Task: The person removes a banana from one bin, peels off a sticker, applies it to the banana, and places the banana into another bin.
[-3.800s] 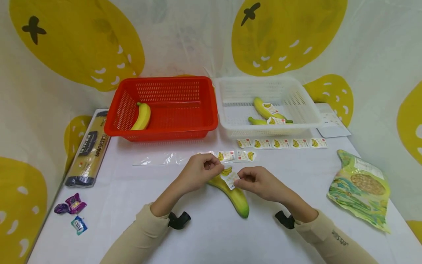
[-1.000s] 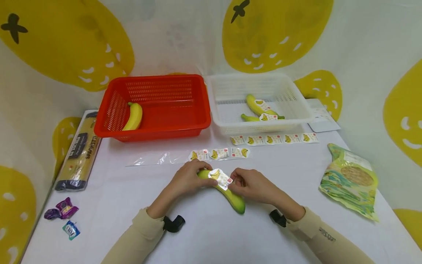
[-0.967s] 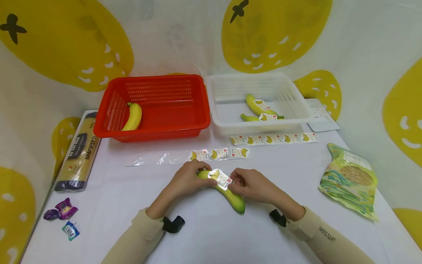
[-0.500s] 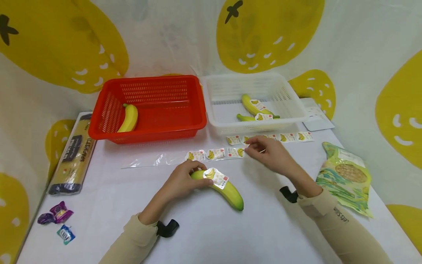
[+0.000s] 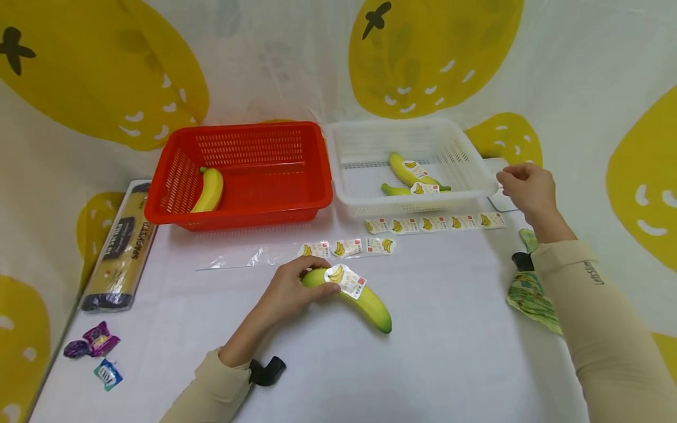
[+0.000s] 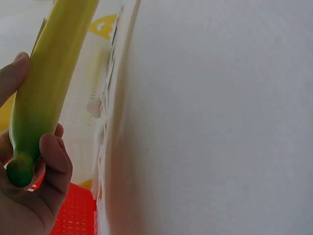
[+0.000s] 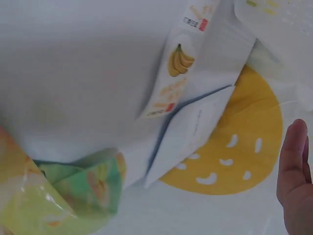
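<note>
Banana (image 5: 353,291): lies mid-table, stem end clasped in my left hand (image 5: 290,290), sticker (image 5: 346,279) on top.
Right hand (image 5: 526,187): raised at the white basket's (image 5: 478,157) far right corner, fingers loosely curled, holding nothing I can see.
Risk: I judge the sticker could lift or crease if my thumb drags over it.
Room: open table near and right; sticker strips (image 5: 433,223) and red basket (image 5: 158,200) crowd the far side.

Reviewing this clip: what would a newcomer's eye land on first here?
Probably the curved yellow-green banana with a white banana-print sticker, gripped at mid-table by the left hand. Behind it stand a red plastic basket holding one yellow banana and a white plastic basket holding two stickered bananas; the right hand hovers past the white basket's right corner.
</note>
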A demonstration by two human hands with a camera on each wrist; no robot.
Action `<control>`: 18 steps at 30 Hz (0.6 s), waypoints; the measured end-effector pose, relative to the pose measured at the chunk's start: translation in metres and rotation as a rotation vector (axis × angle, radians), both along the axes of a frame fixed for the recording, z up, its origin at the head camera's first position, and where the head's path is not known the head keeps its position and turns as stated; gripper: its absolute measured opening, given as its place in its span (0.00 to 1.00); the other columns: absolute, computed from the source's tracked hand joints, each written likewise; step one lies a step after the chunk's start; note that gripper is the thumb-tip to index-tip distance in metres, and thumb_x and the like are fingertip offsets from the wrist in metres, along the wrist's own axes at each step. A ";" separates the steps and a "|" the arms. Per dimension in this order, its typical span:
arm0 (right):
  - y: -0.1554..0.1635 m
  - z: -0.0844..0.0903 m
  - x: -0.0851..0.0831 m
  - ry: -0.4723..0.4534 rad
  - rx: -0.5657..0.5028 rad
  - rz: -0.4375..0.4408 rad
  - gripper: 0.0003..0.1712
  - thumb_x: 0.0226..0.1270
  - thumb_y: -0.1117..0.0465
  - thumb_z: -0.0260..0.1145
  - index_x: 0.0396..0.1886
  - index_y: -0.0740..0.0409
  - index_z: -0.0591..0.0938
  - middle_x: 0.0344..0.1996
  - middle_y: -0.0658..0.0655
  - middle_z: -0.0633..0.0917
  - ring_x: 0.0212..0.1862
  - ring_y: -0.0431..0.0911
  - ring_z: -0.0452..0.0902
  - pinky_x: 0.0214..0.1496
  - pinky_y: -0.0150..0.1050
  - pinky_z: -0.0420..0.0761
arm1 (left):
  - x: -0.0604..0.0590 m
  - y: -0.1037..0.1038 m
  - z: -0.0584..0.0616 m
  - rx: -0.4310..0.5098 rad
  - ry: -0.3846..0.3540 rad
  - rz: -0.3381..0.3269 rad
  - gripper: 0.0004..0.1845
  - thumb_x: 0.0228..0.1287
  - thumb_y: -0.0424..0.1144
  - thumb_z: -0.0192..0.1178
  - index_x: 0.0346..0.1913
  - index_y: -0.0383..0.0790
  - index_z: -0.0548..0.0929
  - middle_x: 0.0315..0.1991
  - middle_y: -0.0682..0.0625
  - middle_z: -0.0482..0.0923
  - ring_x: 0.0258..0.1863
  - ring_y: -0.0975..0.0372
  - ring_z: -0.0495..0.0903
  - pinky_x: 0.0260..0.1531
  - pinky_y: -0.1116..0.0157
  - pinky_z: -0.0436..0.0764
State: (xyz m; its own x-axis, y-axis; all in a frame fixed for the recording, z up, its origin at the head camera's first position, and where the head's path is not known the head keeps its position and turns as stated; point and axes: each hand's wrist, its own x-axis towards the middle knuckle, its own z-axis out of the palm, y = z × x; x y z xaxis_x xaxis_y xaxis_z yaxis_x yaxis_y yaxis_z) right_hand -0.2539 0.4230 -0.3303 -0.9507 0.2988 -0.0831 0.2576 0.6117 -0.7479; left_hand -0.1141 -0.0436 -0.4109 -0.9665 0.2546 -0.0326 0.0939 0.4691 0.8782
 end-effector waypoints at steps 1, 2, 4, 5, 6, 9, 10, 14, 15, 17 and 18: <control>0.002 -0.004 -0.001 -0.026 -0.028 -0.010 0.24 0.74 0.39 0.60 0.55 0.52 0.77 0.35 0.36 0.77 0.33 0.30 0.79 0.36 0.20 0.78 | 0.000 0.000 0.000 0.009 0.001 0.004 0.20 0.51 0.50 0.79 0.48 0.54 0.87 0.46 0.57 0.85 0.44 0.62 0.77 0.43 0.68 0.75; 0.004 -0.007 -0.001 -0.041 -0.065 -0.015 0.23 0.73 0.40 0.61 0.54 0.51 0.77 0.34 0.35 0.78 0.31 0.28 0.79 0.36 0.20 0.78 | 0.000 0.000 -0.001 0.021 0.003 0.007 0.21 0.51 0.49 0.79 0.49 0.54 0.87 0.46 0.57 0.85 0.45 0.62 0.77 0.45 0.68 0.75; 0.006 -0.013 -0.003 -0.044 -0.148 -0.014 0.20 0.73 0.43 0.63 0.53 0.51 0.78 0.30 0.32 0.79 0.29 0.27 0.81 0.36 0.20 0.80 | -0.001 0.001 -0.001 0.043 0.005 0.016 0.21 0.51 0.49 0.79 0.50 0.53 0.87 0.47 0.57 0.85 0.47 0.62 0.78 0.46 0.68 0.76; 0.006 -0.014 -0.004 -0.041 -0.181 -0.016 0.19 0.73 0.45 0.64 0.52 0.51 0.79 0.28 0.31 0.80 0.28 0.26 0.82 0.37 0.20 0.81 | -0.002 0.001 -0.001 0.054 0.003 0.019 0.22 0.51 0.49 0.79 0.50 0.52 0.87 0.48 0.56 0.85 0.47 0.62 0.77 0.47 0.68 0.76; 0.006 -0.015 -0.004 -0.040 -0.203 -0.019 0.17 0.72 0.46 0.65 0.51 0.51 0.79 0.26 0.31 0.81 0.28 0.27 0.82 0.36 0.21 0.82 | -0.002 0.001 -0.001 0.062 0.000 0.024 0.23 0.51 0.49 0.79 0.51 0.52 0.87 0.48 0.56 0.85 0.47 0.62 0.77 0.47 0.68 0.76; 0.006 -0.017 -0.005 -0.034 -0.253 -0.031 0.14 0.72 0.48 0.66 0.49 0.49 0.80 0.25 0.32 0.82 0.27 0.27 0.83 0.36 0.22 0.83 | -0.002 0.001 0.000 0.081 -0.007 0.039 0.23 0.51 0.49 0.80 0.51 0.52 0.87 0.47 0.55 0.85 0.47 0.62 0.77 0.46 0.68 0.75; 0.006 -0.017 -0.006 -0.042 -0.254 -0.038 0.14 0.72 0.48 0.66 0.48 0.49 0.80 0.25 0.32 0.82 0.28 0.27 0.83 0.36 0.22 0.83 | -0.002 0.001 0.000 0.083 -0.007 0.042 0.23 0.51 0.49 0.80 0.51 0.52 0.87 0.47 0.55 0.85 0.47 0.61 0.76 0.46 0.67 0.75; 0.006 -0.019 -0.006 -0.075 -0.241 -0.053 0.19 0.71 0.46 0.66 0.53 0.51 0.79 0.24 0.32 0.81 0.28 0.28 0.84 0.37 0.23 0.83 | -0.001 0.001 -0.001 0.089 -0.004 0.051 0.22 0.51 0.48 0.80 0.50 0.52 0.87 0.46 0.54 0.85 0.46 0.61 0.76 0.44 0.68 0.74; 0.006 -0.019 -0.006 -0.083 -0.229 -0.053 0.20 0.71 0.45 0.66 0.54 0.52 0.79 0.24 0.32 0.81 0.28 0.28 0.83 0.37 0.22 0.83 | -0.001 0.001 -0.001 0.089 -0.004 0.054 0.22 0.51 0.49 0.79 0.50 0.52 0.87 0.47 0.54 0.85 0.46 0.61 0.76 0.44 0.68 0.74; 0.005 -0.020 -0.007 -0.087 -0.216 -0.052 0.23 0.72 0.45 0.65 0.56 0.54 0.78 0.25 0.32 0.81 0.28 0.28 0.83 0.38 0.23 0.83 | -0.001 0.001 0.000 0.092 -0.007 0.060 0.22 0.51 0.48 0.79 0.50 0.52 0.86 0.47 0.54 0.85 0.46 0.61 0.76 0.45 0.68 0.74; 0.005 -0.020 -0.007 -0.087 -0.213 -0.051 0.23 0.72 0.45 0.65 0.57 0.54 0.78 0.25 0.32 0.80 0.28 0.29 0.83 0.38 0.23 0.83 | -0.001 0.000 0.000 0.091 -0.008 0.063 0.22 0.51 0.48 0.79 0.50 0.51 0.86 0.47 0.54 0.85 0.46 0.61 0.76 0.45 0.68 0.74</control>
